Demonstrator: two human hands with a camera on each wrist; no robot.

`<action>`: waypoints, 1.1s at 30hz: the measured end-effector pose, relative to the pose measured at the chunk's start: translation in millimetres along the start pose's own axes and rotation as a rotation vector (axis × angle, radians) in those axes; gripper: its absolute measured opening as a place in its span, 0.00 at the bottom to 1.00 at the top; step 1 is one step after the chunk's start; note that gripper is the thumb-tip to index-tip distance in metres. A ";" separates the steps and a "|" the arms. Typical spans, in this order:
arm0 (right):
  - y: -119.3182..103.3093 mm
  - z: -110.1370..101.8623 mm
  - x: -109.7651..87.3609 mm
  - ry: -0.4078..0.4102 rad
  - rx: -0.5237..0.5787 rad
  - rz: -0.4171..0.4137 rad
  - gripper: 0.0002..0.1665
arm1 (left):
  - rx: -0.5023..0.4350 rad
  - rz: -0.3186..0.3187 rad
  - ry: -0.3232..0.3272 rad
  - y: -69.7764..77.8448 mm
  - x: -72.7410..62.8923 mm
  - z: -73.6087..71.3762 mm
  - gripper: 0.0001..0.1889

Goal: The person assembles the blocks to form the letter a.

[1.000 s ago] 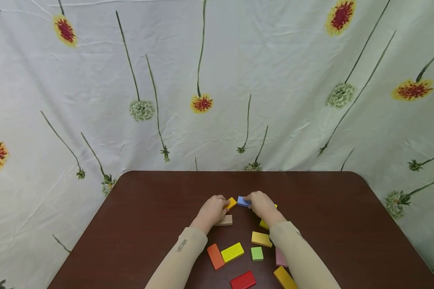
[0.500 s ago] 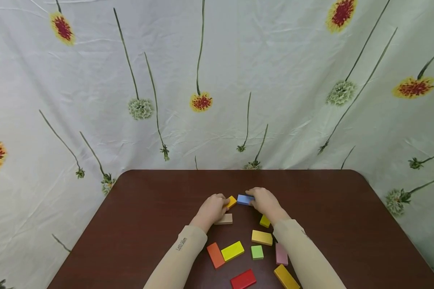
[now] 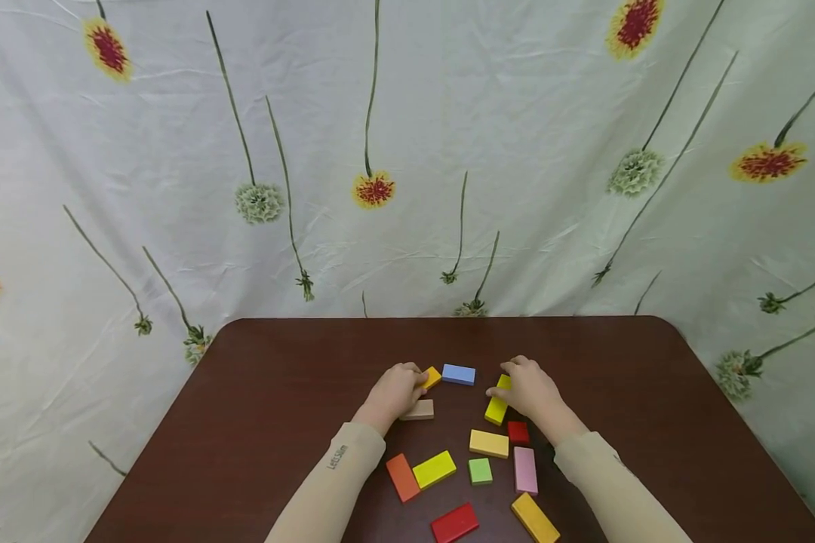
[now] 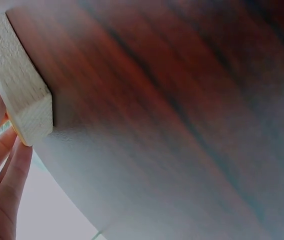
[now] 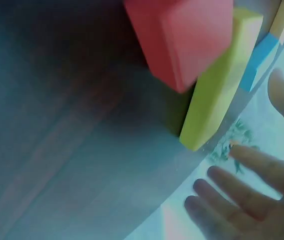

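Observation:
My left hand [image 3: 395, 393] pinches an orange-yellow block [image 3: 432, 377] toward the back of the table; its fingers partly cover it. Just in front lies a plain wood block [image 3: 418, 409], which blocks much of the left wrist view. A blue block [image 3: 458, 374] lies to the right of the orange-yellow one, free of both hands. My right hand [image 3: 533, 391] is spread beside a yellow block [image 3: 497, 407], with thumb and fingertips around its far end in the head view. The right wrist view shows straight, parted fingers [image 5: 252, 159] behind that block, and a red block [image 5: 187, 42] closer.
Nearer me on the dark brown table [image 3: 299, 377] lie a pale yellow block [image 3: 489, 443], a green block [image 3: 480, 471], a pink block [image 3: 526, 470], an orange block [image 3: 403, 477], a second yellow block [image 3: 435, 469], a larger red block [image 3: 455, 522] and a mustard block [image 3: 536, 518].
My right hand has let go of the blue block and moved right to the far yellow block. The small red block has come into sight. My left hand has kept its hold.

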State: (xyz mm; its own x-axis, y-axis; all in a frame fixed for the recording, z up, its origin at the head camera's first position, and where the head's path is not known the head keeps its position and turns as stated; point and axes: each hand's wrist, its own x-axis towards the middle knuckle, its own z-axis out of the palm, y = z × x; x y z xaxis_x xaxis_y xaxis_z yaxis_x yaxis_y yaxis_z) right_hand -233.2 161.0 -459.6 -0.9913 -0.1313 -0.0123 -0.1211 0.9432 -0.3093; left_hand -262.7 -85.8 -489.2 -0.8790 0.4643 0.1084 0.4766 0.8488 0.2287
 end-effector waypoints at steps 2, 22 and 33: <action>0.1 2.3 -6.2 -0.018 0.000 0.007 0.39 | 0.000 -0.001 -0.003 0.8 -0.7 -1.4 0.16; 9.0 14.5 -21.2 -0.139 0.045 -0.096 0.44 | -0.015 0.009 0.002 -2.4 -0.4 1.3 0.17; 11.3 16.0 -22.8 -0.184 0.039 -0.129 0.40 | -0.023 0.000 -0.017 -3.6 0.5 1.9 0.17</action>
State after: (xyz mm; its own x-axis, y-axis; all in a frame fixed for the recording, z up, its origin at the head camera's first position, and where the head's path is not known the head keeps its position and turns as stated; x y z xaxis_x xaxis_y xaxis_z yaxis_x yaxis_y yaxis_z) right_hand -211.2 169.7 -478.1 -0.9411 -0.3067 -0.1425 -0.2404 0.9030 -0.3559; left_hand -264.8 -88.1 -491.8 -0.8783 0.4692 0.0918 0.4764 0.8428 0.2504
